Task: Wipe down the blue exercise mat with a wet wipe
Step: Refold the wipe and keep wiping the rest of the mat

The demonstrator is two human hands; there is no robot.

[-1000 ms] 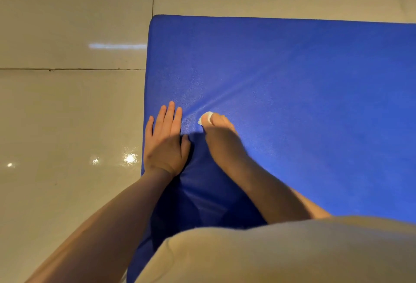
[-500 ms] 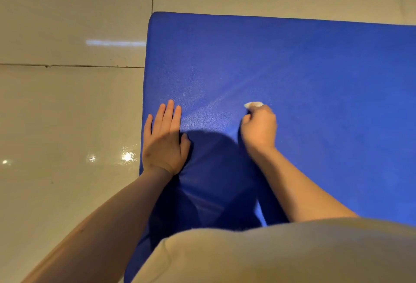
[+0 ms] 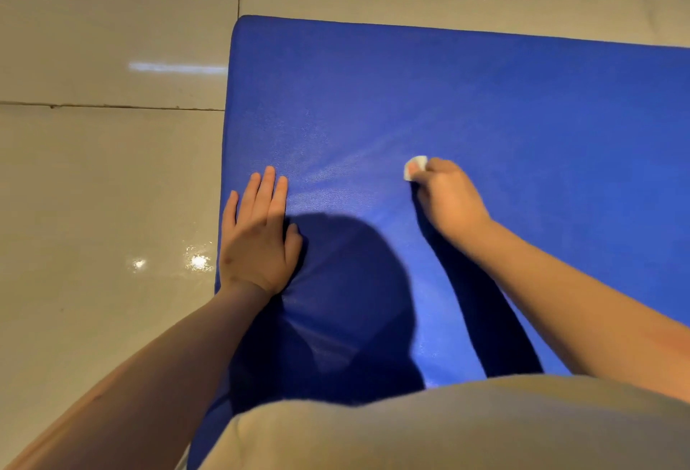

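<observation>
Pinning blue mat (image 3: 485, 114) at left edge with left hand (image 3: 257, 241), fingers straight; clamping white wipe (image 3: 415, 167) mid-mat in right hand (image 3: 446, 200), fingers curled.

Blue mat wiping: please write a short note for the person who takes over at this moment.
Left hand: flat, fingers straight, pressing the blue mat near its left edge.
Right hand: grips the bunched wet wipe against the mat.
Mat lies on the tiled floor.
Done: a faint sheen streak shows between the hands, likely wiped.
Left: the far and right parts show no such streak; wipe them.
</observation>
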